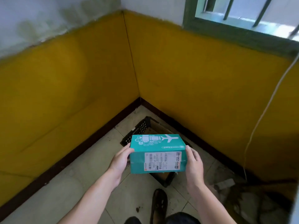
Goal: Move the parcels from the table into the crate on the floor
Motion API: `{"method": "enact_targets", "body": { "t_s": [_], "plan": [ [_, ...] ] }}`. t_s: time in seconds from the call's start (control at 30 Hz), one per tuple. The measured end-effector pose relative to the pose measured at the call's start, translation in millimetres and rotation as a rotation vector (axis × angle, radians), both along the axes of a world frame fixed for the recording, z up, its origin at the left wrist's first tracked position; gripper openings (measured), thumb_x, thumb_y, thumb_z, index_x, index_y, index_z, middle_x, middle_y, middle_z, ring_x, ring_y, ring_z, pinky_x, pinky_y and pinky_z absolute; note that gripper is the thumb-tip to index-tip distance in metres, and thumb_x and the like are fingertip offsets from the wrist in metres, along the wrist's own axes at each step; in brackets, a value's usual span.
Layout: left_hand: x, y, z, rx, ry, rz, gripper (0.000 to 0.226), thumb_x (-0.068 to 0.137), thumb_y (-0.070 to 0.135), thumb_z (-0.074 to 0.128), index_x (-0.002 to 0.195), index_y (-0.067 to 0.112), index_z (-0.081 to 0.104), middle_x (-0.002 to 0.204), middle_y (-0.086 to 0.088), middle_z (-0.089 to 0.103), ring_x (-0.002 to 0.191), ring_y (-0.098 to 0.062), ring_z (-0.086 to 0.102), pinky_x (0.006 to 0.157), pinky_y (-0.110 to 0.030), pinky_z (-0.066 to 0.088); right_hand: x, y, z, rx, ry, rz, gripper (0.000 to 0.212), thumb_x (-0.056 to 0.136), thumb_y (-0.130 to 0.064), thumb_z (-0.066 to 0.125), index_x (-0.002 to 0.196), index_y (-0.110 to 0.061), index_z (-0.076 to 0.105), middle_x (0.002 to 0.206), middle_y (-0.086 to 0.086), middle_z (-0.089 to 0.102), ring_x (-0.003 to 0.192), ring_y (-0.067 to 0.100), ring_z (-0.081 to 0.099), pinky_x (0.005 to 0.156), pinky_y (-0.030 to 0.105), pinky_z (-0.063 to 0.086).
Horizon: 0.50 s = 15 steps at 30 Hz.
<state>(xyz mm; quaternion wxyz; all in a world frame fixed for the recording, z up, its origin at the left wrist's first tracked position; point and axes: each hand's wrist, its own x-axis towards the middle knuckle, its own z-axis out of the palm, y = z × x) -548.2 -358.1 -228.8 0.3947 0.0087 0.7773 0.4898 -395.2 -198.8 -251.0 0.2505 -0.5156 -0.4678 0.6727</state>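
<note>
A teal cardboard parcel (157, 153) with white printed icons and a shipping label hangs in the air between my two hands. My left hand (120, 160) grips its left side, thumb on the top edge. My right hand (193, 164) holds its right side, fingers wrapped round the edge. Right below the parcel a black perforated plastic crate (140, 130) stands on the tiled floor in the room's corner. The parcel hides most of the crate; some brown cardboard shows inside it. The table is out of view.
Yellow walls with a dark skirting board meet in the corner behind the crate. A white cable (265, 110) hangs down the right wall. My dark shoe (159, 206) stands on the tiles just in front of the crate. A green-framed window (242, 18) is at the upper right.
</note>
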Motion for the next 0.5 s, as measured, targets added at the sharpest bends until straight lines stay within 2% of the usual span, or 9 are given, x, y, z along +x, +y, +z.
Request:
{"method": "enact_targets", "body": {
  "t_s": [0.07,0.13,0.2,0.27,0.37,0.43,0.5],
  "plan": [
    [-25,12,-9,-0.015,-0.036,-0.021,0.028,0.085,0.049,0.053,0.106,0.065,0.061,0.095,0.033,0.069,0.105,-0.003,0.057,0.088,-0.036,0.043,-21,10,-10,-0.048,-0.052,-0.008,0.013,0.097,-0.036,0.056,0.109,-0.030,0.058,0.092,0.003,0.068,0.072,0.005,0.072,0.049,0.017,0.051],
    [-49,22,-20,-0.027,-0.056,-0.009,0.040,0.091,0.034,0.055,0.127,0.051,0.057,0.111,0.025,0.068,0.112,-0.007,0.056,0.103,-0.044,0.041,-39,18,-18,-0.075,-0.105,-0.018,0.008,0.097,-0.029,0.058,0.105,-0.030,0.058,0.093,0.002,0.069,0.072,0.003,0.072,0.049,0.017,0.052],
    [-70,33,-30,-0.052,-0.074,0.001,0.046,0.093,0.025,0.055,0.135,0.043,0.054,0.115,0.022,0.065,0.113,-0.008,0.055,0.108,-0.046,0.038,-56,26,-25,-0.079,-0.150,-0.036,0.012,0.097,-0.024,0.059,0.099,-0.036,0.056,0.094,-0.001,0.069,0.074,0.006,0.073,0.052,0.019,0.055],
    [-92,47,-41,-0.084,-0.090,-0.010,0.048,0.094,0.020,0.055,0.136,0.044,0.052,0.113,0.023,0.061,0.117,-0.012,0.052,0.111,-0.048,0.032,-74,33,-32,-0.081,-0.189,-0.056,0.015,0.096,-0.023,0.060,0.101,-0.037,0.056,0.099,-0.002,0.069,0.081,0.008,0.072,0.058,0.024,0.059],
    [-129,68,-62,-0.121,-0.101,-0.064,0.053,0.096,0.013,0.054,0.140,0.043,0.048,0.136,0.012,0.056,0.129,-0.016,0.047,0.112,-0.045,0.031,-103,42,-48,-0.093,-0.243,-0.097,0.022,0.095,-0.022,0.061,0.115,-0.030,0.059,0.113,-0.001,0.067,0.092,0.011,0.070,0.072,0.032,0.061],
    [-155,79,-81,-0.138,-0.101,-0.114,0.055,0.096,0.012,0.054,0.142,0.042,0.046,0.144,0.009,0.051,0.134,-0.018,0.044,0.112,-0.046,0.032,-124,43,-63,-0.120,-0.275,-0.138,0.025,0.095,-0.021,0.061,0.120,-0.028,0.059,0.116,-0.004,0.066,0.090,0.004,0.066,0.063,0.020,0.055],
    [-182,85,-102,-0.147,-0.103,-0.174,0.054,0.097,0.013,0.053,0.143,0.041,0.045,0.145,0.005,0.051,0.131,-0.017,0.047,0.107,-0.041,0.038,-151,40,-79,-0.159,-0.296,-0.189,0.025,0.096,-0.020,0.060,0.118,-0.031,0.058,0.111,-0.009,0.065,0.086,-0.001,0.064,0.058,0.013,0.048]
  ]
}}
